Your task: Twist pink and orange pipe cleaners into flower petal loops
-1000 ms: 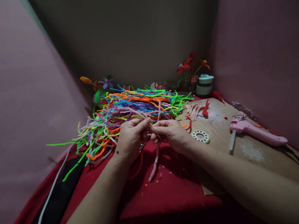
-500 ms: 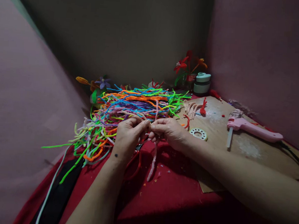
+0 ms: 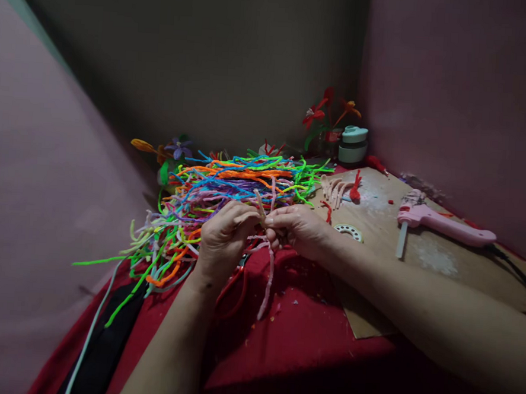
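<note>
My left hand and my right hand meet fingertip to fingertip in front of a heap of pipe cleaners. Both pinch pale pink pipe cleaners, whose ends stick out above and below the fingers; one long end hangs down over the red cloth. The exact joint between the fingertips is hidden. Beneath my left hand, red-handled scissors lie partly covered. Just behind the hands spreads the heap of many-coloured pipe cleaners.
On the right, a pink glue gun rests on a brown board with its cord trailing right. A white holed disc and cut pale pieces lie there too. Pipe-cleaner flowers and a mint-green container stand behind.
My left hand has turned a little, its fingers curling at the joint. A pale end now sticks up above the fingertips. The view has shifted slightly.
</note>
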Available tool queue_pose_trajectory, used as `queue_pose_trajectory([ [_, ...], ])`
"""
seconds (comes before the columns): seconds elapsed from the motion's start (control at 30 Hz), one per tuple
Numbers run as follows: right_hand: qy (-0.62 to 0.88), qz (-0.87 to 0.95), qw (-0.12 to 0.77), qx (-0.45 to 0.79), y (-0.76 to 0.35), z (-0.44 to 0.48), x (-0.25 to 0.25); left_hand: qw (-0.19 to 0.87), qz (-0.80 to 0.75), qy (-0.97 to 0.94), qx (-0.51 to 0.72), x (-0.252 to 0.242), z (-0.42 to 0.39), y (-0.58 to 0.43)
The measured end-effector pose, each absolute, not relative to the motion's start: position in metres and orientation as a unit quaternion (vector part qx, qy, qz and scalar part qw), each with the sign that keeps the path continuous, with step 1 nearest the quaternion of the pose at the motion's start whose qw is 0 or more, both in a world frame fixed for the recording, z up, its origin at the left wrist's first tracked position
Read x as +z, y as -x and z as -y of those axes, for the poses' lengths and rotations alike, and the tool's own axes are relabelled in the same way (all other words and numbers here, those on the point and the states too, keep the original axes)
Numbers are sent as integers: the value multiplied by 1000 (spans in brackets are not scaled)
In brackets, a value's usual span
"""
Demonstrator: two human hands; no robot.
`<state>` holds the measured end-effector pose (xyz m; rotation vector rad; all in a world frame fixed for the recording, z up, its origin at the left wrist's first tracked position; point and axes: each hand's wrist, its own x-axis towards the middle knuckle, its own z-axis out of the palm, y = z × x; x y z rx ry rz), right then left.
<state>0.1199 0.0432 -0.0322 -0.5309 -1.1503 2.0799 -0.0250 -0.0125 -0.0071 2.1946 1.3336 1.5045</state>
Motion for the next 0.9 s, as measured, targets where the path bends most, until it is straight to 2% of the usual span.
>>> queue_pose_trajectory([
  [0.17,201,463,311,805,-121,-48,-34,23,-476,-775,415,-5,11,31],
  [0.4,200,533,303,764,-123,-50,-35,-250,-455,-829,209,3,17,34],
  [0.5,236,603,301,700,-122,-46,-31,-243,-467,-837,151,8,21,30],
  [0.6,263,712,322,566,-121,-39,-29,-94,-527,-828,165,13,24,29],
  [0.73,234,844,404,263,-122,-28,-31,285,-609,-692,263,15,25,36],
  [0.8,205,860,444,148,-123,-24,-32,447,-577,-600,327,13,23,39],
  [0.9,174,855,486,58,-126,-21,-32,595,-490,-501,394,8,19,40],
])
